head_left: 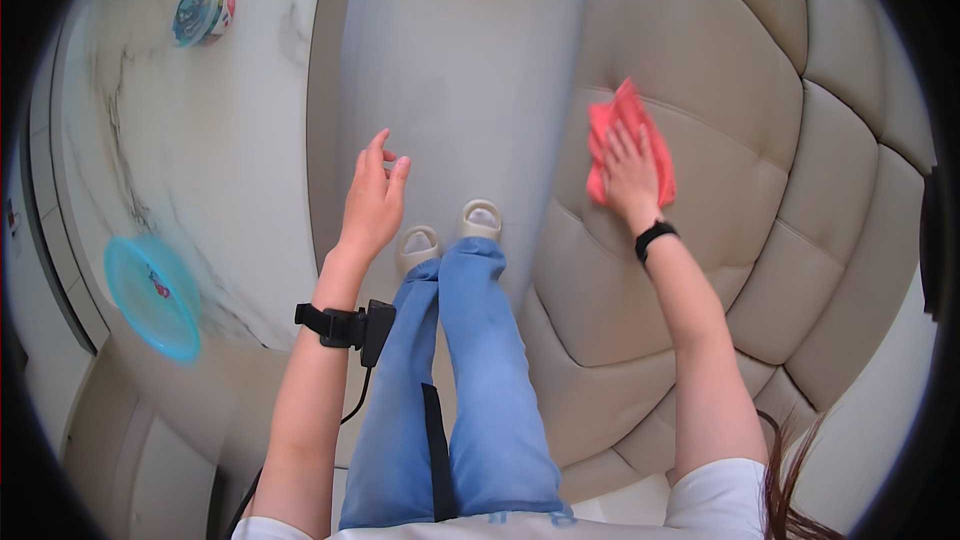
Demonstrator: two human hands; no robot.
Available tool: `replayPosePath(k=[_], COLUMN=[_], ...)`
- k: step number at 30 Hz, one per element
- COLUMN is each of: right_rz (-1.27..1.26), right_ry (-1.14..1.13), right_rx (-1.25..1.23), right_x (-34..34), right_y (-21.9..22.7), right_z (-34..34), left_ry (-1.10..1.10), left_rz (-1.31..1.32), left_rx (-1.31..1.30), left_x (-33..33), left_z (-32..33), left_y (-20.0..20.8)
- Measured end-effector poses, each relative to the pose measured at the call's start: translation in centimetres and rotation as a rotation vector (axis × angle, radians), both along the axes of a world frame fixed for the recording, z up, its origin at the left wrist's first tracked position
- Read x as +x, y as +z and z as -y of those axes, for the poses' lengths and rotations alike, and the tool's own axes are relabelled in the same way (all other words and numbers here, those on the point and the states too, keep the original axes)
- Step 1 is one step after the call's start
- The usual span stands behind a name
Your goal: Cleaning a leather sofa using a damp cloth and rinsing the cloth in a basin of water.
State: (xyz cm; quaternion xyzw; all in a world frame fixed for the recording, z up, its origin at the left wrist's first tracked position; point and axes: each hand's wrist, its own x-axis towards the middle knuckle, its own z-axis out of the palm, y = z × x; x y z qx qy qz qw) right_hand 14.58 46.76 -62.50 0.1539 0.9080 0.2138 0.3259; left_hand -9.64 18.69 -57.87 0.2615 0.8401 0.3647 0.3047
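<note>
On the tan padded sofa seat (690, 60) at the right lies a coral-red cloth (628, 100). My right hand (630, 172) rests flat on top of this cloth, its fingers stretched out and pointing away from me. What lies under the palm is hidden. To the left, my left hand (377, 195) hovers over the grey floor beside the marble-patterned table. Its fingers are loosely bent and apart, with nothing in them.
The white marble-patterned table (220, 140) fills the left side. A round tub with a clear lid (198, 15) stands at its far end, a turquoise basin (150, 298) nearer me. My slippered feet (480, 220) are on the floor (460, 60) between table and sofa.
</note>
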Motion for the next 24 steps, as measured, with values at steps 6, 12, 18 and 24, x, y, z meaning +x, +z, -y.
replayPosePath(k=[6, 12, 18, 24], right_rz=[0.437, 0.561, 0.509, 0.636], right_ry=[0.202, 0.266, -0.049, -0.139], right_rx=[-0.290, -0.332, 0.029, 0.082], right_x=[18.2, 18.6, 6.0, -1.3], right_y=[-6.6, -8.2, -13.5, -17.6], right_z=[19.9, 23.8, 13.3, 9.6], left_ry=[0.002, 0.039, 0.076, 0.061], left_rz=[0.108, 0.111, 0.079, 0.065], left_rx=[-0.051, -0.058, -0.004, -0.021], left_x=[3.7, 4.2, 3.3, 2.6], left_z=[4.1, 7.0, 7.2, 7.6], left_y=[-1.6, -3.5, -5.4, -7.1])
